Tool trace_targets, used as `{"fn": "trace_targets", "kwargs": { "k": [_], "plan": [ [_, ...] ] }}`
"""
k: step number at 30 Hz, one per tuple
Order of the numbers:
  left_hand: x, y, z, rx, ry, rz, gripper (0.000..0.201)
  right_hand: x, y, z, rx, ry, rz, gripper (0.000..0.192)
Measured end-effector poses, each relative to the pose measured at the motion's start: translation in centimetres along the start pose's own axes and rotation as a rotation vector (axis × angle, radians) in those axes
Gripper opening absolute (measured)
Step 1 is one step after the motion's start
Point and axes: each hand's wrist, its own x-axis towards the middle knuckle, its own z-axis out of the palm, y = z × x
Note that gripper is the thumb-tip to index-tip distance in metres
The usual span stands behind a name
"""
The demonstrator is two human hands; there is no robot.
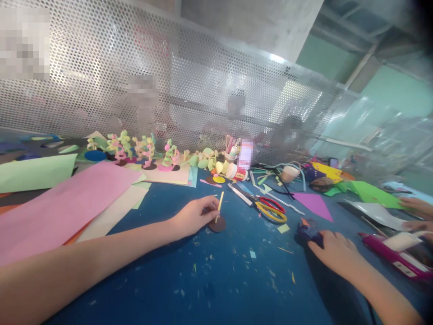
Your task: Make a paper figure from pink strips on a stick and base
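My left hand (199,214) pinches a thin pale yellow stick (220,202) between thumb and fingers. The stick stands nearly upright, its lower end at a round brown disc (217,225) lying on the table. Over to the right, my right hand (338,250) is closed around a dark blue glue gun (308,232) with an orange tip, resting low over the table. Red-handled scissors (272,204) and yellow-handled scissors (270,212) lie between the two hands, beside a white cutter knife (240,195).
Small paper figures (147,151) line the back. Pink sheets (67,203) cover the left. A glue jar (236,172) and a lit phone (245,153) stand behind the scissors. At right are a magenta power strip (394,257) and another person's hands (419,207). Perforated metal (203,76) rises behind.
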Motion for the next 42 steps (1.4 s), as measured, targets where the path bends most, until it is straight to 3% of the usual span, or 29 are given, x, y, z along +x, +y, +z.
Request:
{"fn": "trace_targets", "kwargs": {
  "k": [2, 4, 6, 7, 9, 11, 15, 20, 35, 42],
  "plan": [
    [0.0, 0.0, 0.0, 0.015, 0.003, 0.002, 0.009, 0.2, -0.6, -1.6, -0.07, -0.042, 0.0, 0.038],
    [0.0, 0.0, 0.0, 0.025, 0.004, 0.008, 0.009, 0.2, -2.6, -4.1, -0.089, 0.056, -0.019, 0.038],
    [0.0, 0.1, -0.1, 0.028, 0.001, 0.011, 0.01, 0.1, -6.2, -7.1, 0.053, 0.15, -0.106, 0.038],
    [0.0, 0.2, -0.1, 0.028, 0.0, 0.01, 0.011, 0.0, -8.4, -8.4, 0.202, 0.102, -0.187, 0.036],
    [-0.1, 0.3, -0.2, 0.028, -0.001, 0.004, 0.012, -0.1, -13.0, -10.1, 0.609, -0.148, -0.391, 0.031],
    [-0.1, 0.3, -0.2, 0.022, -0.004, -0.001, 0.013, -0.4, -17.1, -10.3, 0.929, -0.305, -0.554, 0.029],
    [-0.2, 0.1, -0.3, -0.006, -0.007, -0.012, 0.014, -1.1, -21.4, -8.1, 1.168, -0.254, -0.642, 0.019],
    [-0.1, -0.5, -0.2, 0.033, 0.016, -0.014, 0.014, -1.6, -21.8, -6.4, 1.178, -0.174, -0.576, 0.019],
    [0.0, -1.1, -0.1, 0.109, 0.071, -0.01, 0.023, -2.1, -21.7, -6.9, 1.075, -0.196, -0.642, 0.008],
    [-0.2, -0.9, 0.0, 0.111, 0.071, 0.018, 0.018, -2.2, -21.8, -6.5, 1.055, -0.182, -0.634, 0.019]
  ]
}}
